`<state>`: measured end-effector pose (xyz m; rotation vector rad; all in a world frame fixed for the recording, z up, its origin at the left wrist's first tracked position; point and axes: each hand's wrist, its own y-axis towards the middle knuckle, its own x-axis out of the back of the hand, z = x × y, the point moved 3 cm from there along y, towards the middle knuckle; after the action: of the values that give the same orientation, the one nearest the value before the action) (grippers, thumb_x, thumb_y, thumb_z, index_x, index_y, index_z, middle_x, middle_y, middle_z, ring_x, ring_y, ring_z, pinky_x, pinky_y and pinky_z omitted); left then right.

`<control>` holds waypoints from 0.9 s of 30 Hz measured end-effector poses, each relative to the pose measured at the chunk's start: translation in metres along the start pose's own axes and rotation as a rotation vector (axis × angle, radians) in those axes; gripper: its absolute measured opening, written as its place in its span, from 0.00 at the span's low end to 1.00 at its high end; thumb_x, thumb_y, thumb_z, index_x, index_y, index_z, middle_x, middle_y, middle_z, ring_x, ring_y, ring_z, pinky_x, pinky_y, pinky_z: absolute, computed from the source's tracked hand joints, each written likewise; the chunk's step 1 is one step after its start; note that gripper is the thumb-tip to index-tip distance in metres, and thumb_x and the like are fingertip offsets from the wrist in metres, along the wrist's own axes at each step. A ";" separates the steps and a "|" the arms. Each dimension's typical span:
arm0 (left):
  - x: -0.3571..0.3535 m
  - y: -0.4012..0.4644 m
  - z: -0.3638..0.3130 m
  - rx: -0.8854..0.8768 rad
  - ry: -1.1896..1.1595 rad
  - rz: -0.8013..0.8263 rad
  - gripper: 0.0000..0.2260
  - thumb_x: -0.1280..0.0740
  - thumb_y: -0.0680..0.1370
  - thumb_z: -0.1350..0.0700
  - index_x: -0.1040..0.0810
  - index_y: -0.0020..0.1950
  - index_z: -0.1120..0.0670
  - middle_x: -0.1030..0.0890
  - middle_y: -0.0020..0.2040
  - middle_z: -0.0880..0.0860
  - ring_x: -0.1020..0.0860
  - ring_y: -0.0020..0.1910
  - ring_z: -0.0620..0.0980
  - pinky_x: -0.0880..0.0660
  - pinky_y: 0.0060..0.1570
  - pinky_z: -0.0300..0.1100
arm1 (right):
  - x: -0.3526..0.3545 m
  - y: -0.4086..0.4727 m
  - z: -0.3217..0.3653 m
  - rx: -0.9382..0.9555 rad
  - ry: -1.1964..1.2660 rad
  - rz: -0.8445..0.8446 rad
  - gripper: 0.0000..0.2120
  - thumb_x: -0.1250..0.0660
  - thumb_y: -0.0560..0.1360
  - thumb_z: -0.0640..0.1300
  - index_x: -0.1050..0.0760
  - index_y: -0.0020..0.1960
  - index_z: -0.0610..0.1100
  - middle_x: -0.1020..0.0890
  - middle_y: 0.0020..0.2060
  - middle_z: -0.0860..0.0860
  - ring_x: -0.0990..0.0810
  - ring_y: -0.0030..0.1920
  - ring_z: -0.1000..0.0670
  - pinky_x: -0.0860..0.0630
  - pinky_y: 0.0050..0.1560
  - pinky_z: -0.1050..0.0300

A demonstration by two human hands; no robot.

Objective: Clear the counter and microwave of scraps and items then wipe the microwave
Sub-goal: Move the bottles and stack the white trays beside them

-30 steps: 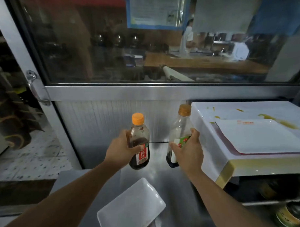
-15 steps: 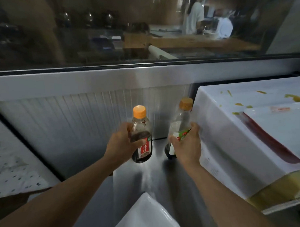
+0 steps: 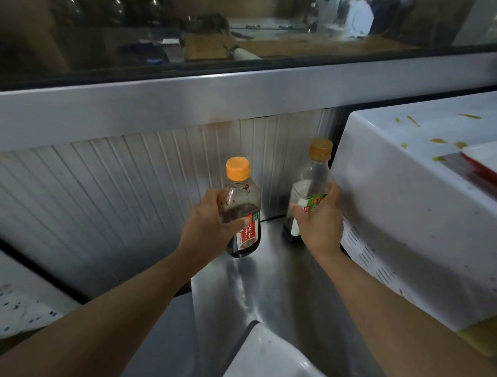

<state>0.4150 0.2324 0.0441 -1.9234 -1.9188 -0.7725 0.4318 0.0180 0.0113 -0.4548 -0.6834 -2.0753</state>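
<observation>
Your left hand (image 3: 209, 226) is wrapped around the red-labelled sauce bottle (image 3: 242, 208), its base at the steel counter (image 3: 269, 287) near the ribbed back panel (image 3: 123, 189). Your right hand (image 3: 320, 222) grips the green-labelled bottle (image 3: 309, 187), just right of the first and close beside the white microwave (image 3: 410, 211), whose top carries yellow scraps (image 3: 437, 140). A white tray (image 3: 272, 361) lies nearest you.

Two upright sauce bottles (image 3: 242, 213), stained microwave (image 3: 415, 211)
</observation>
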 end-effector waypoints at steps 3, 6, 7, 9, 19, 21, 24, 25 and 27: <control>-0.001 0.001 0.000 -0.002 -0.011 0.010 0.19 0.26 0.70 0.56 0.31 0.56 0.51 0.24 0.45 0.43 0.23 0.48 0.46 0.26 0.47 0.40 | -0.001 -0.001 -0.005 0.014 0.026 0.000 0.35 0.25 0.67 0.46 0.40 0.67 0.42 0.26 0.60 0.45 0.23 0.57 0.42 0.26 0.49 0.52; -0.001 0.000 -0.002 0.004 -0.018 0.015 0.20 0.26 0.70 0.55 0.31 0.58 0.53 0.24 0.48 0.45 0.23 0.49 0.46 0.26 0.49 0.41 | 0.001 -0.003 -0.009 0.010 0.079 0.040 0.38 0.24 0.66 0.45 0.42 0.69 0.42 0.27 0.61 0.44 0.26 0.59 0.43 0.28 0.52 0.54; -0.001 0.000 -0.002 0.010 -0.022 0.016 0.20 0.26 0.70 0.55 0.31 0.58 0.53 0.23 0.48 0.46 0.23 0.49 0.46 0.26 0.49 0.41 | 0.002 -0.005 -0.011 0.003 0.085 0.061 0.40 0.24 0.66 0.45 0.43 0.70 0.42 0.27 0.62 0.44 0.26 0.60 0.44 0.27 0.55 0.51; -0.001 -0.001 -0.003 0.017 -0.031 0.017 0.21 0.26 0.70 0.56 0.31 0.58 0.53 0.24 0.48 0.45 0.24 0.49 0.45 0.27 0.48 0.39 | 0.004 -0.010 -0.016 -0.015 0.062 0.087 0.42 0.23 0.65 0.44 0.44 0.70 0.40 0.28 0.62 0.43 0.27 0.61 0.43 0.26 0.59 0.45; -0.011 0.007 0.000 0.003 -0.021 0.003 0.22 0.26 0.70 0.56 0.31 0.61 0.53 0.25 0.47 0.44 0.24 0.49 0.45 0.28 0.47 0.39 | -0.016 -0.026 -0.050 -0.282 -0.164 0.237 0.32 0.25 0.68 0.48 0.37 0.62 0.34 0.26 0.59 0.38 0.26 0.60 0.39 0.26 0.52 0.50; -0.013 0.010 0.001 -0.005 -0.005 -0.005 0.22 0.26 0.70 0.57 0.31 0.60 0.53 0.26 0.46 0.42 0.25 0.47 0.44 0.29 0.45 0.36 | -0.023 -0.022 -0.052 -0.290 -0.136 0.223 0.30 0.25 0.68 0.48 0.36 0.59 0.35 0.24 0.57 0.39 0.24 0.58 0.39 0.25 0.51 0.49; -0.017 0.014 0.004 0.002 -0.005 -0.009 0.20 0.26 0.70 0.56 0.31 0.57 0.52 0.27 0.44 0.41 0.25 0.47 0.44 0.29 0.46 0.38 | -0.033 -0.017 -0.054 -0.290 -0.116 0.216 0.27 0.25 0.68 0.47 0.34 0.57 0.36 0.23 0.56 0.40 0.22 0.55 0.40 0.25 0.49 0.52; -0.019 0.015 0.005 0.004 -0.005 -0.007 0.19 0.26 0.70 0.56 0.31 0.57 0.52 0.26 0.45 0.42 0.25 0.48 0.45 0.29 0.47 0.39 | -0.035 -0.016 -0.055 -0.291 -0.115 0.211 0.26 0.25 0.68 0.47 0.33 0.57 0.36 0.23 0.56 0.40 0.22 0.55 0.40 0.26 0.49 0.52; -0.021 0.018 0.008 0.005 -0.011 -0.009 0.20 0.26 0.70 0.56 0.30 0.57 0.53 0.24 0.47 0.44 0.24 0.49 0.45 0.28 0.47 0.40 | -0.039 -0.013 -0.054 -0.279 -0.107 0.191 0.25 0.26 0.69 0.47 0.33 0.57 0.36 0.24 0.56 0.40 0.23 0.55 0.40 0.26 0.49 0.52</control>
<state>0.4345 0.2185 0.0284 -1.9209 -1.9348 -0.7606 0.4388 0.0146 -0.0562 -0.7636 -0.3943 -1.9802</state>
